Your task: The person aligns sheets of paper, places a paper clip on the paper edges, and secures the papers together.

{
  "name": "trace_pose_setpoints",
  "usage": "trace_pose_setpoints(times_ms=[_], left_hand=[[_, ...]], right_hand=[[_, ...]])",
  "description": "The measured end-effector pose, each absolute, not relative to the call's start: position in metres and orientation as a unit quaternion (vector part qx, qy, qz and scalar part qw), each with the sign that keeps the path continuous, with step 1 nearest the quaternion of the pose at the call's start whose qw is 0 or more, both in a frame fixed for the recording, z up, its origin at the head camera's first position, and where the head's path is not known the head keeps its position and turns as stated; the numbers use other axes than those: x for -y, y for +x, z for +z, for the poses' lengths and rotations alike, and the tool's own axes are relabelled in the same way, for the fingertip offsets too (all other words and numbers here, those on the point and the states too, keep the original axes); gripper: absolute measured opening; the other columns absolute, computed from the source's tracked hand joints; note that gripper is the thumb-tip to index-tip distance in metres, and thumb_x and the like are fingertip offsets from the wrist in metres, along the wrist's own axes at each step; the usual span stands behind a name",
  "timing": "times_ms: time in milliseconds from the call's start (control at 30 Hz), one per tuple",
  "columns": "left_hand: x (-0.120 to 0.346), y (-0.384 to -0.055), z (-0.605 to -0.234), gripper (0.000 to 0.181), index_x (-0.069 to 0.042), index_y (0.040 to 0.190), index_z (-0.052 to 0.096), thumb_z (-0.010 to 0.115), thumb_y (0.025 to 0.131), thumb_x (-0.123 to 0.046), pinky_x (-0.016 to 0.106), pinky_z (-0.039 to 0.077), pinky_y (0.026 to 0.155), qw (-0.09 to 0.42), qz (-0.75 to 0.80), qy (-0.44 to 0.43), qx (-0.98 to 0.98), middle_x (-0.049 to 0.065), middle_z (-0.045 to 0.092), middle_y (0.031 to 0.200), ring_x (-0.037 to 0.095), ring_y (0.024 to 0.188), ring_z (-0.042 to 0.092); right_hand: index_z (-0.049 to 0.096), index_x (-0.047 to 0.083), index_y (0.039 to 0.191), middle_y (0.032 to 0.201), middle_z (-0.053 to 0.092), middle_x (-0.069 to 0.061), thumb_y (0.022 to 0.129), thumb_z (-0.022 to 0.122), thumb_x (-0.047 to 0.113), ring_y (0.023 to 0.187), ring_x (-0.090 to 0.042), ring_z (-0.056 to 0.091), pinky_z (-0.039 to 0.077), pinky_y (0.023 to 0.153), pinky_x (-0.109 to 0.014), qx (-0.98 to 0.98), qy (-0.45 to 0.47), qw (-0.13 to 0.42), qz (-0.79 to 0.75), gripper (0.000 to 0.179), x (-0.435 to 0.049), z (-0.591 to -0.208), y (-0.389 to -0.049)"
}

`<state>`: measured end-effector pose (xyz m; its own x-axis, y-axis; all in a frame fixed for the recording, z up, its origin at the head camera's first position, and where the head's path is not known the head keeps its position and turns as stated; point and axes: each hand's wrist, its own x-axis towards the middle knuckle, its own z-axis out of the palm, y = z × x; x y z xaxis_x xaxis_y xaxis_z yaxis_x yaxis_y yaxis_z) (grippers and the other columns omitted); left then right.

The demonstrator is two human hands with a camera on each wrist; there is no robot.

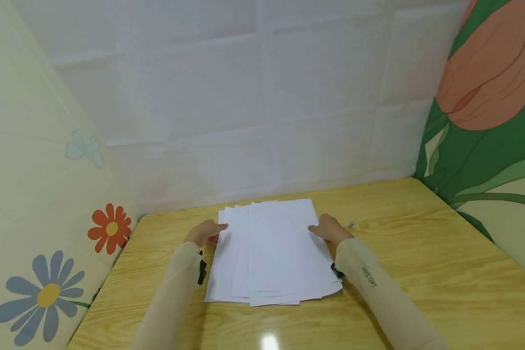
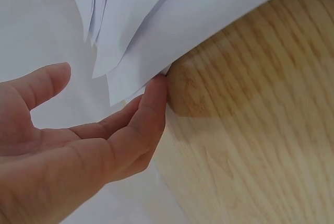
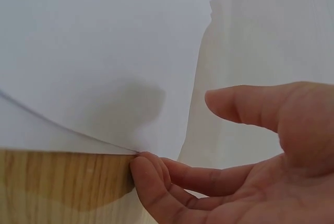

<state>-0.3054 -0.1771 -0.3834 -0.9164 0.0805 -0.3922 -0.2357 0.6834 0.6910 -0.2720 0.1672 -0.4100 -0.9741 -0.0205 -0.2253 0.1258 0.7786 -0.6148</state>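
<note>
An uneven stack of white paper sheets [image 1: 275, 253] lies on the wooden table, its edges fanned out. At the stack's left edge is my left hand [image 1: 204, 232]; in the left wrist view its fingertips [image 2: 156, 84] touch the underside of the lowest sheets, with the thumb raised apart from the paper. On the opposite side, my right hand [image 1: 330, 228] has its fingertips [image 3: 146, 169] against the right edge of the sheets. The right thumb [image 3: 235, 104] stands off above, not pressing the paper.
The wooden table [image 1: 420, 253] reaches out on both sides of the stack. A small clip-like object [image 1: 351, 224] lies just beyond the right hand. A white cloth wall [image 1: 262, 107] stands behind, with flower-printed panels at left and right.
</note>
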Motion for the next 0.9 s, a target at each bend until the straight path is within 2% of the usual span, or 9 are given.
trace_pose_setpoints(times_ms=[200, 467, 600, 800, 900], left_hand=[[0.1764, -0.3067, -0.3841, 0.042, 0.006, 0.118, 0.040, 0.054, 0.099, -0.029, 0.029, 0.047, 0.069, 0.199, 0.400, -0.047, -0.893, 0.010, 0.039, 0.087, 0.020, 0.075, 0.043], [0.1735, -0.3065, -0.3842, 0.039, 0.005, 0.114, 0.043, 0.055, 0.098, -0.028, 0.028, 0.047, 0.068, 0.203, 0.402, -0.049, -0.892, 0.008, 0.040, 0.083, 0.019, 0.071, 0.043], [0.1705, -0.3061, -0.3818, 0.039, 0.005, 0.112, 0.043, 0.055, 0.098, -0.029, 0.029, 0.048, 0.068, 0.200, 0.396, -0.051, -0.895, 0.008, 0.041, 0.082, 0.019, 0.071, 0.044], [0.1703, -0.3027, -0.3803, 0.046, 0.007, 0.122, 0.041, 0.055, 0.098, -0.029, 0.032, 0.050, 0.076, 0.200, 0.399, -0.058, -0.893, 0.011, 0.043, 0.090, 0.021, 0.079, 0.048], [0.1701, -0.3020, -0.3800, 0.044, 0.008, 0.120, 0.042, 0.055, 0.098, -0.028, 0.032, 0.050, 0.075, 0.203, 0.402, -0.051, -0.891, 0.011, 0.042, 0.088, 0.021, 0.077, 0.047]], right_hand=[[0.053, -0.016, 0.106, 0.079, 0.052, -0.015, 0.097, 0.055, 0.022, 0.068, -0.024, 0.050, 0.044, 0.060, -0.032, -0.936, 0.039, 0.115, -0.330, 0.039, -0.1650, -0.4097, -0.2727], [0.054, -0.009, 0.091, 0.069, 0.048, -0.010, 0.097, 0.055, 0.021, 0.060, -0.019, 0.047, 0.041, 0.054, -0.028, -0.936, 0.034, 0.108, -0.332, 0.031, -0.1658, -0.4109, -0.2722], [0.054, -0.009, 0.091, 0.070, 0.048, -0.010, 0.096, 0.056, 0.021, 0.062, -0.020, 0.048, 0.041, 0.055, -0.029, -0.937, 0.032, 0.103, -0.333, 0.032, -0.1659, -0.4111, -0.2723], [0.053, -0.009, 0.090, 0.074, 0.049, -0.012, 0.096, 0.056, 0.021, 0.066, -0.023, 0.049, 0.042, 0.058, -0.031, -0.936, 0.032, 0.104, -0.335, 0.031, -0.1660, -0.4119, -0.2722], [0.054, -0.011, 0.094, 0.077, 0.050, -0.014, 0.096, 0.056, 0.021, 0.069, -0.024, 0.050, 0.043, 0.060, -0.032, -0.936, 0.030, 0.104, -0.334, 0.032, -0.1661, -0.4118, -0.2725]])
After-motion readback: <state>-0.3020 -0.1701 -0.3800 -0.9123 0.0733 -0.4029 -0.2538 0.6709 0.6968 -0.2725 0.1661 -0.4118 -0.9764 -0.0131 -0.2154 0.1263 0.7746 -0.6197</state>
